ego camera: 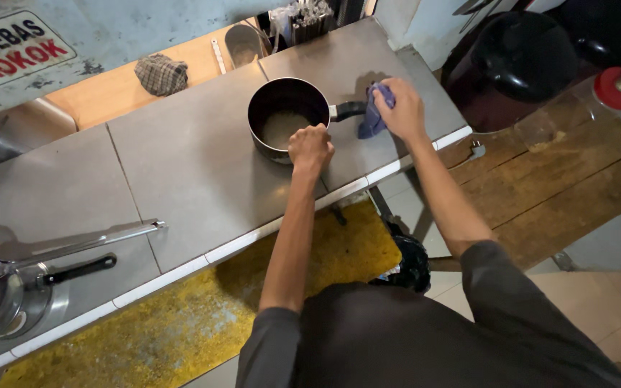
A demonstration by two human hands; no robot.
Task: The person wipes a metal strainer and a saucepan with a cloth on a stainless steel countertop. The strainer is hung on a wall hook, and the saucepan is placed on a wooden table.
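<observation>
L hand (310,146) gripping saucepan (287,118) rim, R hand (401,108) clutching cloth (373,115)

Dark saucepan (287,118) upright on counter, blue cloth (372,115) at handle

The saucepan (287,118) is dark, glossy metal with a black plastic handle. The table (181,165) is smooth, matt grey tile. The blue rag (371,115) is soft, crumpled cloth.

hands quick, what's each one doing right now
Left hand: closed in a fist at the saucepan rim.
Right hand: closed on a blue cloth by the handle.
</observation>
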